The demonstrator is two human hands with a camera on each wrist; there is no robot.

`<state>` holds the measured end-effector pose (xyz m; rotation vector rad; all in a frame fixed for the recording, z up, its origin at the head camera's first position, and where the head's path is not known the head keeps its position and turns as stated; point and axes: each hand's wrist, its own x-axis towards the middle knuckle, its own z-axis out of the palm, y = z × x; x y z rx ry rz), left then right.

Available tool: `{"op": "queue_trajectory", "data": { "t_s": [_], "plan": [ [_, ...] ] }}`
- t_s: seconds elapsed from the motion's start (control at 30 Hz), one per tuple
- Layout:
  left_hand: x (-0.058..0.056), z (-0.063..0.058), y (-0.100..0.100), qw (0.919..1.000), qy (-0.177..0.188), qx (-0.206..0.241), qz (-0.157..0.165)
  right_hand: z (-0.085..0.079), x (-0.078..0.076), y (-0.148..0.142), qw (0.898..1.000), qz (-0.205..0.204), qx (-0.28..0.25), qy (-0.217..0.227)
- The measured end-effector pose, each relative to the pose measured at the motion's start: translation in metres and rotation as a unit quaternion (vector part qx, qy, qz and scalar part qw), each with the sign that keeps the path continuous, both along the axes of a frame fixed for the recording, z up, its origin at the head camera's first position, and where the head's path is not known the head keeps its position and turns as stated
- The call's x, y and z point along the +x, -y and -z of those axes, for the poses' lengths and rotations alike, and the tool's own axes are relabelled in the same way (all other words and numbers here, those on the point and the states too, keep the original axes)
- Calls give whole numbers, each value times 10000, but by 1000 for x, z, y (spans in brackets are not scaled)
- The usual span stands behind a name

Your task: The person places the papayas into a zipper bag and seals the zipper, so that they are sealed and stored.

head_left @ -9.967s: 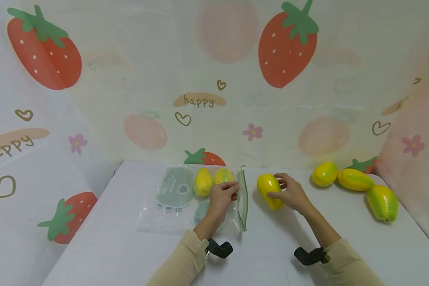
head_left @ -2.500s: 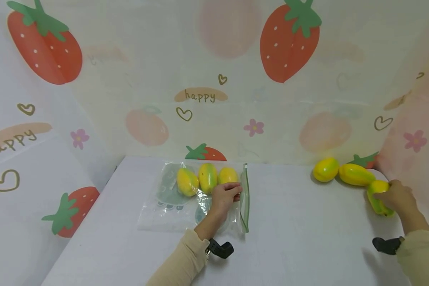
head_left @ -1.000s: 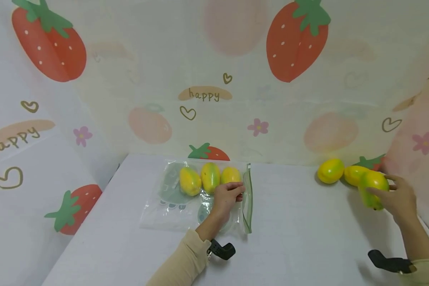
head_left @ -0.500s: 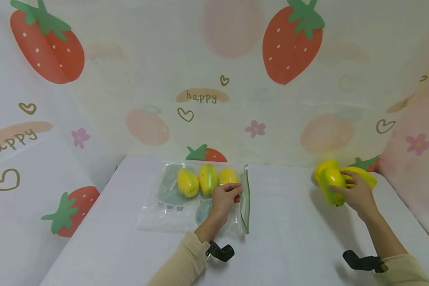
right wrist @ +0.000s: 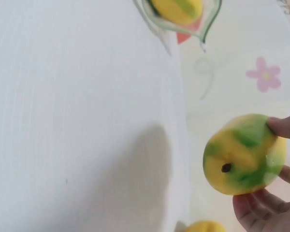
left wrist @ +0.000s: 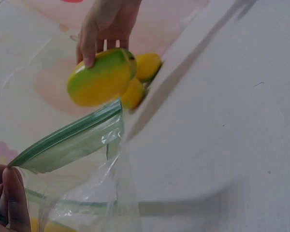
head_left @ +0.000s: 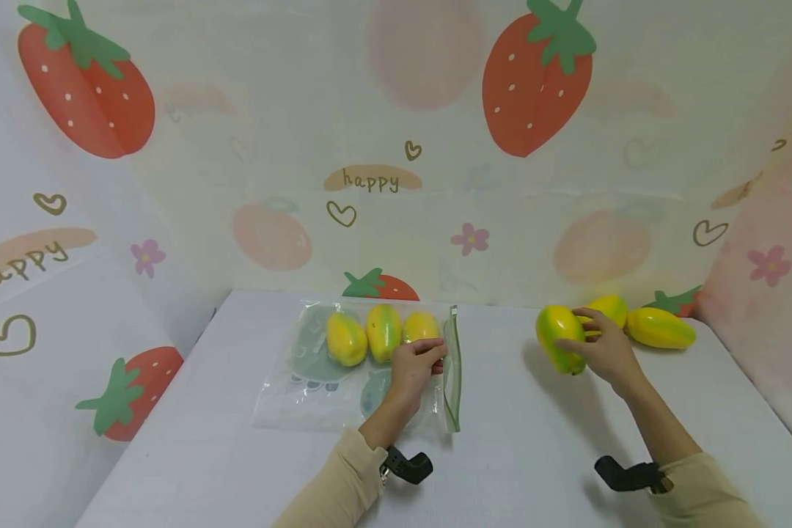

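My right hand [head_left: 607,352] grips a glossy yellow-green papaya [head_left: 559,339] above the table, thumb on one side and fingers on the other. In the right wrist view the papaya's dark stem end [right wrist: 226,167] faces the camera. My left hand [head_left: 411,375] pinches the upper layer of a clear zip bag [head_left: 284,407] near its green zip edge [head_left: 455,374]. The bag lies flat, its mouth gaping toward the right, as the left wrist view shows. Inside it are three papayas [head_left: 346,339] in a row, the rightmost partly hidden by the left hand.
Two more papayas [head_left: 661,328] lie at the table's back right, one partly behind the right hand. A fabric backdrop [head_left: 528,198] printed with strawberries rises behind the white table [head_left: 501,455]. Black wrist cameras [head_left: 627,475] project from both wrists.
My right hand has lifted the papaya from the far right and carried it left, past the two other papayas. The left hand has stayed on the bag. One papaya more is in the bag than ten seconds ago.
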<state>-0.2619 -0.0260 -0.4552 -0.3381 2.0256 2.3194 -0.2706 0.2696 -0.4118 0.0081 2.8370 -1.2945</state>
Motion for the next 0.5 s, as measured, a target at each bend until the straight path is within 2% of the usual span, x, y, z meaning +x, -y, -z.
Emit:
{"op": "queue_trajectory", "data": {
  "t_s": [0.17, 0.5],
  "plan": [
    [1, -1, -1, 10000, -88, 1, -8, 2, -5, 16, 9998, -145, -109, -11],
    [1, -1, 0, 10000, -6, -43, -29, 8, -12, 48, 9981, -526, -301, 73]
  ]
}}
